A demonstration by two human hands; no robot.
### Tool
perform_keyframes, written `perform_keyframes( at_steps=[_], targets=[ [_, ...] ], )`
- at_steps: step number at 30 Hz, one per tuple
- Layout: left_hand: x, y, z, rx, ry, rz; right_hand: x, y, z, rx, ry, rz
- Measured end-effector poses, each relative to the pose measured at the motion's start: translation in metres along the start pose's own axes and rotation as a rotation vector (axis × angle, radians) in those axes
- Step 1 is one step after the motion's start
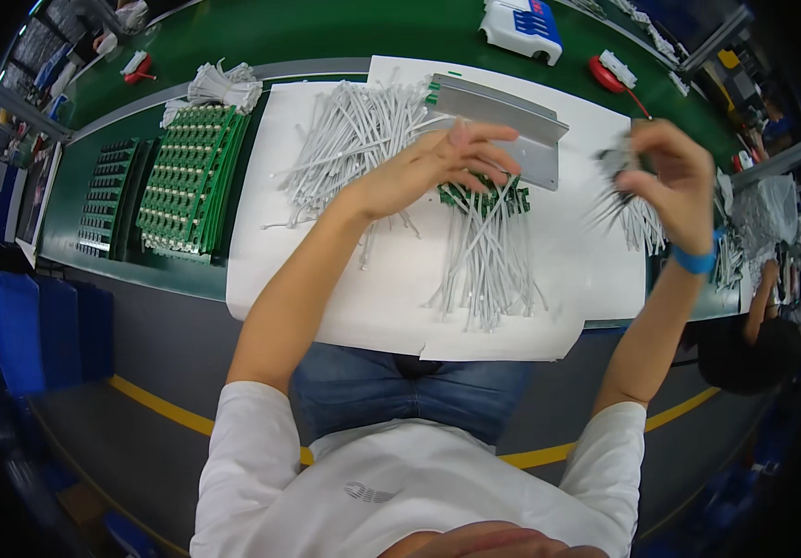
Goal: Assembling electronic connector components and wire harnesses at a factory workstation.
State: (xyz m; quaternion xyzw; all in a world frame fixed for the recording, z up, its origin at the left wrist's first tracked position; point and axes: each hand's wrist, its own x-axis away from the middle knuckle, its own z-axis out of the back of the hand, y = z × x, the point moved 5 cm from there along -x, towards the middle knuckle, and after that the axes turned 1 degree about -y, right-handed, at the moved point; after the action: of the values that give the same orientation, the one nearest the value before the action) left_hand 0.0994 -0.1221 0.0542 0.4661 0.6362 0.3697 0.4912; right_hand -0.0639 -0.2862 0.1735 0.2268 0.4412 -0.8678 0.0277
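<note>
My left hand is open, palm down, with its fingers spread. Its fingertips hover over the green ends of a bunch of white cables fanned out on the white sheet. Under and beside its wrist lies a bigger heap of white cables. My right hand, wearing a blue wristband, is raised at the right with thumb and fingers curved and apart. Just off its fingertips is a motion-blurred bunch of dark and pale strands; contact is unclear. Below, more white cables lie at the sheet's edge.
An angled grey metal plate stands at the sheet's far side. Stacked green circuit boards and dark slotted strips lie left, with bundled white cables behind. A white-and-blue device sits farther back. Another person's arm shows at right.
</note>
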Motion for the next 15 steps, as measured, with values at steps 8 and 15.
perform_keyframes(
  at_steps=[8, 15],
  targets=[
    [0.0, 0.003, -0.008, -0.054, 0.07, 0.219, -0.034, 0.05, -0.075, 0.109, -0.037, 0.07],
    [0.004, 0.012, 0.007, 0.116, 0.236, 0.209, -0.012, 0.08, -0.094, -0.277, 0.058, -0.206]
  ],
)
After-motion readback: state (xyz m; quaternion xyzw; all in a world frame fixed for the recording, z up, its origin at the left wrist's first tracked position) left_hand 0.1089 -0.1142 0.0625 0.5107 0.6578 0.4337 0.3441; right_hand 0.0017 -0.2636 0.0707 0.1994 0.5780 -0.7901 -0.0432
